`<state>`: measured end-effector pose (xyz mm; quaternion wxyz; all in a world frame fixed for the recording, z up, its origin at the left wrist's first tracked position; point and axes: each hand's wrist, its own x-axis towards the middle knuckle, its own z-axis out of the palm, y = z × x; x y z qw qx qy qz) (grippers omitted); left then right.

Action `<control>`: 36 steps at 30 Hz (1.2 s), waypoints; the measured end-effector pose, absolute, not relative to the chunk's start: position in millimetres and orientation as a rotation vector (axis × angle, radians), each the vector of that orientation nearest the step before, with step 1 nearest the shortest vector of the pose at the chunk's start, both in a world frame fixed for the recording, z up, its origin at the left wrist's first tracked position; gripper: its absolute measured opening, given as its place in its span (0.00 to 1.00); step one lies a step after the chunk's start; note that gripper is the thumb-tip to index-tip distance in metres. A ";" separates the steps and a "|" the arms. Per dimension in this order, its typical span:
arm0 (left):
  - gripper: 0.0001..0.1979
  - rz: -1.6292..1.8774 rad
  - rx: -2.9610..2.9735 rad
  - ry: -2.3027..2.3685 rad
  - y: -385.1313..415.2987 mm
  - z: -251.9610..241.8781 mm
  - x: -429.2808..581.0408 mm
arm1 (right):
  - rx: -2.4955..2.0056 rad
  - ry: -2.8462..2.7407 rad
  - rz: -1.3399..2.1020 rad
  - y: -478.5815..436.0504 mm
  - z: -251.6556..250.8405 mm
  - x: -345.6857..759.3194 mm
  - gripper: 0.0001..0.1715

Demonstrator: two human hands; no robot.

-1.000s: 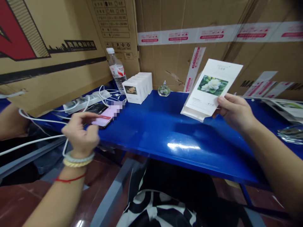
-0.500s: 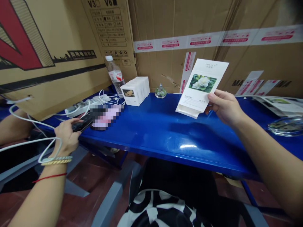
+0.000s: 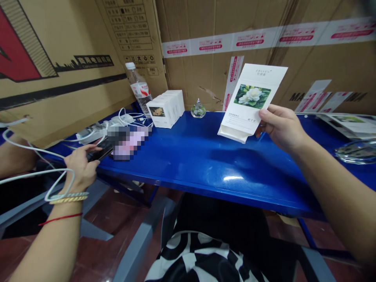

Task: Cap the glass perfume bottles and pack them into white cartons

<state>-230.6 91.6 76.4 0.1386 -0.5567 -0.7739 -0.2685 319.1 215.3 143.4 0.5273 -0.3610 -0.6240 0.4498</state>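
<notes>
My right hand (image 3: 279, 125) pinches the edge of a flat white carton (image 3: 249, 111) printed with a white flower, its lower flaps standing open. The carton is held up above the blue table. On the left, my left hand (image 3: 82, 166) closes round a dark phone (image 3: 101, 152) at the table's edge. White cable loops hang around that wrist. Beside the phone lies a pink object (image 3: 131, 143), blurred out. At the back stand a row of small white boxes (image 3: 167, 109) and a little glass bottle (image 3: 198, 109) with a pointed top.
A water bottle (image 3: 139, 90) stands behind the boxes, next to a white power strip (image 3: 94, 132) with tangled cables. Big cardboard sheets (image 3: 199, 19) wall the table (image 3: 188, 156). Flat cartons (image 3: 346, 123) and a clear glass dish (image 3: 357, 152) lie at right. Another person's arm (image 3: 17, 154) shows at far left.
The view has tilted slightly, so the table things sit a little higher in the picture. Both hands keep their holds; the carton is nearly as before.
</notes>
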 end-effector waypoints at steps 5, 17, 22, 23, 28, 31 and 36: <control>0.25 -0.757 -1.658 -2.235 91.5 73.9 -238.9 | -0.871 -1.474 1.088 215.2 143.9 318.5 0.19; 0.30 -1.024 -1.480 -2.244 85.1 74.9 -226.4 | -0.911 -1.411 1.091 216.9 145.1 317.0 0.32; 0.37 -0.811 -1.570 -2.176 82.2 81.1 -230.4 | -0.924 -1.400 1.086 214.8 146.7 314.7 0.33; 0.38 -0.763 -1.598 -2.167 83.1 81.5 -231.2 | -0.923 -1.401 1.083 214.6 146.6 314.7 0.32; 0.38 -0.614 -1.629 -2.196 89.2 85.2 -229.3 | -0.923 -1.407 1.088 215.3 145.3 316.4 0.31; 0.35 -0.580 -1.682 -2.141 89.1 87.7 -226.7 | -0.930 -1.408 1.082 215.8 145.0 317.0 0.31; 0.28 -0.662 -1.736 -1.987 84.6 84.5 -226.3 | -0.930 -1.413 1.070 215.8 144.6 316.3 0.28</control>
